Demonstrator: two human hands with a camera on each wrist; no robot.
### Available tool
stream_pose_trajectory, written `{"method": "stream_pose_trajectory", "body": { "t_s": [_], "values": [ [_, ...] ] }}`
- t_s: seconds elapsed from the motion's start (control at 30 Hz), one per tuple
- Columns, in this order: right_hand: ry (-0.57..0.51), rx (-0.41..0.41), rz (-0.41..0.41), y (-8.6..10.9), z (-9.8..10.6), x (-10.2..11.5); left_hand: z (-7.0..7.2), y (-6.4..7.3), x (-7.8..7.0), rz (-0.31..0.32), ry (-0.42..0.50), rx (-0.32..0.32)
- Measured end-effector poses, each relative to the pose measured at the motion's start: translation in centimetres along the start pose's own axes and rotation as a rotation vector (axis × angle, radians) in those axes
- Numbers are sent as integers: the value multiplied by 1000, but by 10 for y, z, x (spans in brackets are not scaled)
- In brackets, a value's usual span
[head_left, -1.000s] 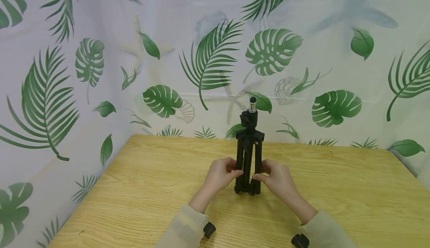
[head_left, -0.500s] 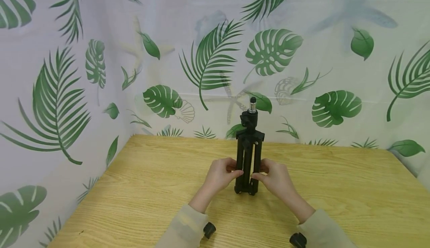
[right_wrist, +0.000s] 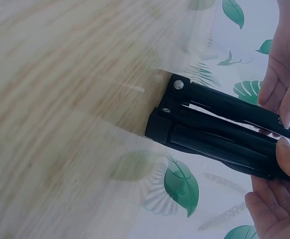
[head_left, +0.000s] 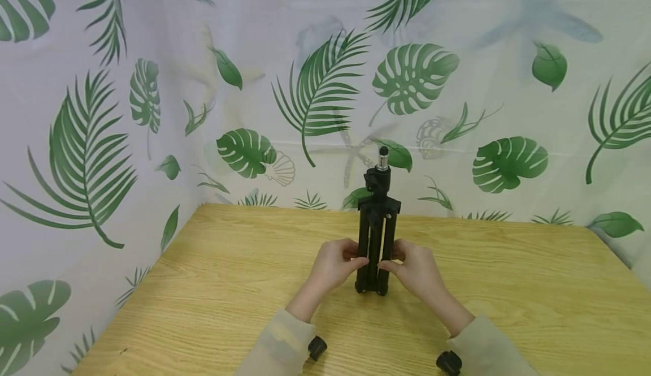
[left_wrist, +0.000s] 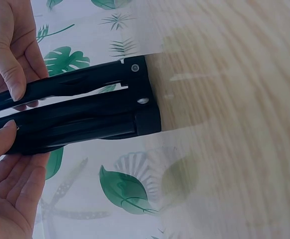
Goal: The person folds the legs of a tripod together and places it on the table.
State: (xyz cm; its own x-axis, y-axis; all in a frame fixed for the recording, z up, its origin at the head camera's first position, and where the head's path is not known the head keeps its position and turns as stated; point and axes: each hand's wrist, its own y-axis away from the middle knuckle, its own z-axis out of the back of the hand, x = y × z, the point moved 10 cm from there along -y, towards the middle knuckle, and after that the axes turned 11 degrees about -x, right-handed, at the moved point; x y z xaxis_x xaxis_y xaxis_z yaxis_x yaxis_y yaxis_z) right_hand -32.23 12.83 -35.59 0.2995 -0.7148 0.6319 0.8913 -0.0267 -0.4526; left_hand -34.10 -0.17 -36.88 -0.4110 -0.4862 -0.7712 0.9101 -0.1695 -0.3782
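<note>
In the head view a black tripod light stand (head_left: 373,246) stands upright on the table, its legs folded close together and a silver stud (head_left: 382,160) on top. My left hand (head_left: 333,266) pinches the left leg low down, thumb in front and fingers behind. On the other side my right hand (head_left: 417,268) pinches the right leg at about the same height. Both wrist views show the lower ends of the stand's legs (left_wrist: 85,119), with rivets in the black joints and a narrow gap between two legs. The fingertips behind the legs are partly hidden.
The wood-grain table (head_left: 229,274) extends on both sides of the stand. Behind it hangs a white leaf-print cloth (head_left: 325,82). Small black devices (head_left: 317,348) sit beside each sleeve cuff.
The right leg has swung inward to the left, closing much of the gap at the legs' lower ends. My right hand shifted slightly left with it; the left hand stayed put.
</note>
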Motion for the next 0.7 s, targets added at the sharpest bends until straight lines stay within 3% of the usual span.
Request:
{"method": "stream_pose_trajectory", "body": {
  "t_s": [0.47, 0.7],
  "values": [
    [-15, 9, 11, 0, -1, 1, 1, -1, 1, -3, -12, -5],
    [11, 142, -3, 1, -13, -9, 1, 0, 1, -5, -15, -2]
  ]
}}
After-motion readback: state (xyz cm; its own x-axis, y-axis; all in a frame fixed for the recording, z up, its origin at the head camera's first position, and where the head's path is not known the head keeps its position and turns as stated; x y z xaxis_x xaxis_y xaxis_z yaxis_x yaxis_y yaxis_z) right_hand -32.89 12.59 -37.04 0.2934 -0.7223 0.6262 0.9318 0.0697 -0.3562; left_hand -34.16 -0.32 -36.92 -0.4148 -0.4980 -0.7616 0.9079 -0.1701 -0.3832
